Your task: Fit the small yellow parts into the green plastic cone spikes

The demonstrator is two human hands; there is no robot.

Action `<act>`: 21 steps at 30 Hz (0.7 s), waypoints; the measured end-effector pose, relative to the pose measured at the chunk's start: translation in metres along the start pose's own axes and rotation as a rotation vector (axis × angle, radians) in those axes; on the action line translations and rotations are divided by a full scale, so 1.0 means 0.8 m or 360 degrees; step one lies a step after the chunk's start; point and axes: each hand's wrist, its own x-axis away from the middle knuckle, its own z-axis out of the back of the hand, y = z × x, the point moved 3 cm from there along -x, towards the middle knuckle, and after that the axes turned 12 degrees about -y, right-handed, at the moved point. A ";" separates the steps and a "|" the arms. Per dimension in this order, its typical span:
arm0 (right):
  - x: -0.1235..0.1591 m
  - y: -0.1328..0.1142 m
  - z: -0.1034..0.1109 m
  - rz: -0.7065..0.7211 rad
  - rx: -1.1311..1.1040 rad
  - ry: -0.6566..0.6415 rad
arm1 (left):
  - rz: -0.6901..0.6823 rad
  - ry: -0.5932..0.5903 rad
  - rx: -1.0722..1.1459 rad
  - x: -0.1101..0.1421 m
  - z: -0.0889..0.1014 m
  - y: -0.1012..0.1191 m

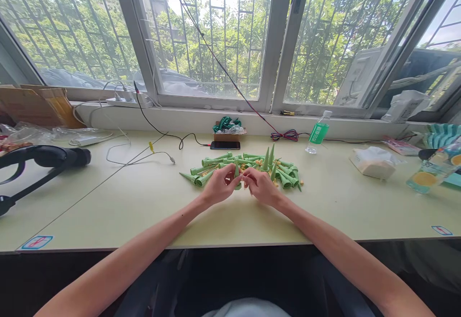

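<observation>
My left hand (pixel 222 182) is closed around a green cone-shaped piece (pixel 236 169), held upright with its tip up. My right hand (pixel 261 186) meets it from the other side, thumb and fingers pinched together at the cone. Whatever sits between those right fingertips is too small to make out. Behind and around both hands lies a pile of similar green cones (pixel 286 177), most on their sides with collared, hollow ends. A few green cones (pixel 266 158) stand upright just beyond my right hand. Small orange-yellow pieces (pixel 257 163) are scattered among them.
Behind the pile are a black phone (pixel 225 145) and a small box (pixel 230 129) of green and silver wrapping. A bottle (pixel 318 133) and tissue pack (pixel 374 162) stand to the right. A black headset (pixel 43 163) and cables (pixel 144 156) lie left.
</observation>
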 end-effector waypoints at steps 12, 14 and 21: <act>0.001 -0.001 0.008 -0.0032 -0.0037 0.0184 | -0.0003 0.0022 0.0104 -0.003 0.003 0.003; 0.001 -0.003 0.010 -0.0032 -0.0043 0.0224 | 0.0060 0.0029 0.0170 -0.004 0.003 0.001; 0.001 -0.007 0.014 -0.0002 -0.0015 0.0310 | 0.0252 0.0059 0.0462 -0.008 0.003 -0.006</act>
